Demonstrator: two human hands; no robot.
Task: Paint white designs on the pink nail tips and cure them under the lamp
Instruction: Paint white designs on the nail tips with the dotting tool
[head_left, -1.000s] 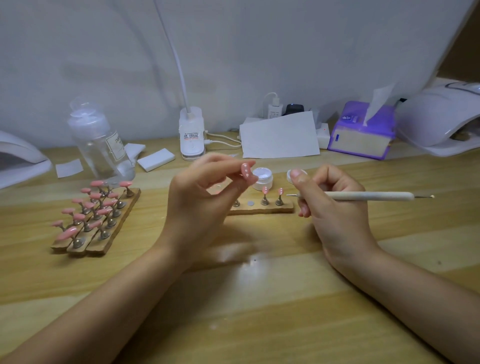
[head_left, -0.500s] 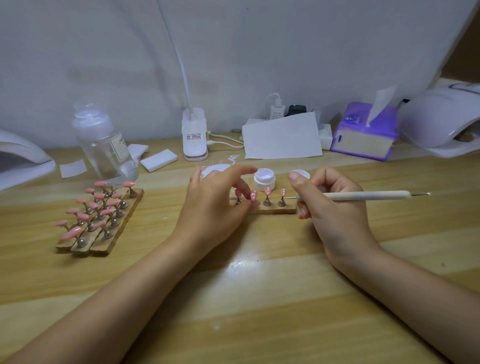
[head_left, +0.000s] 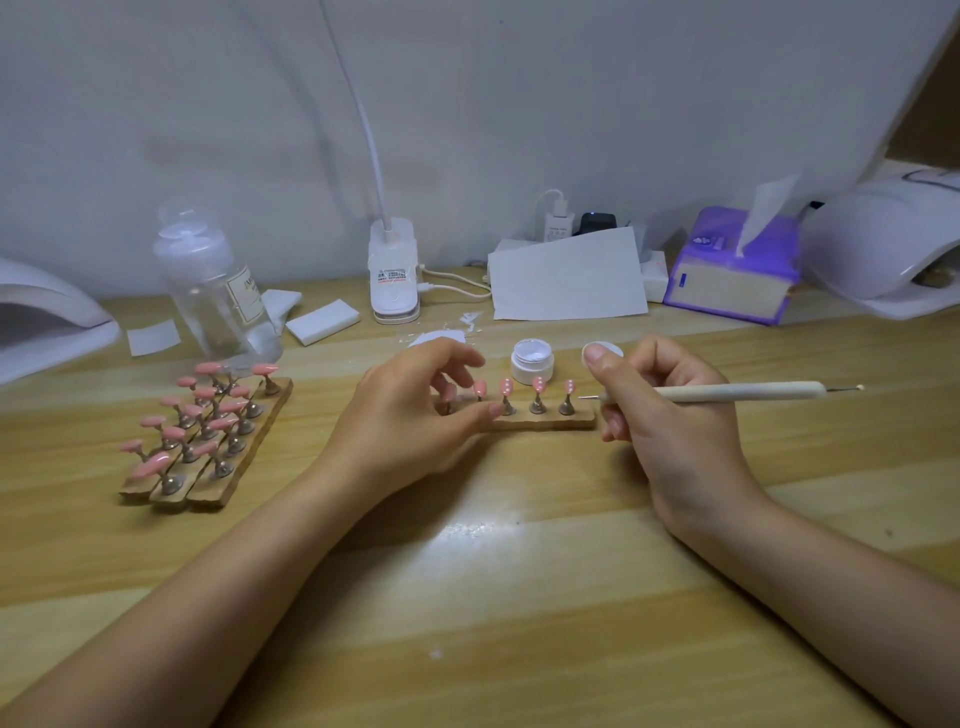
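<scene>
We see an open white jar (head_left: 531, 359) with white contents, its lid (head_left: 605, 348) beside it. Our left hand (head_left: 410, 415) reaches to the wooden strip (head_left: 545, 422), thumb at the stand of the middle pink nail tip (head_left: 506, 387); whether the fingers pinch it we cannot tell. Our right hand (head_left: 670, 415) grips the dotting tool (head_left: 737, 391), fingers curled round it.

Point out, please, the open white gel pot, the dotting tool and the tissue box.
open white gel pot (head_left: 531, 360), head view, on its side wall.
dotting tool (head_left: 743, 391), head view, on its pale handle.
tissue box (head_left: 727, 283), head view, on its front face.
</scene>
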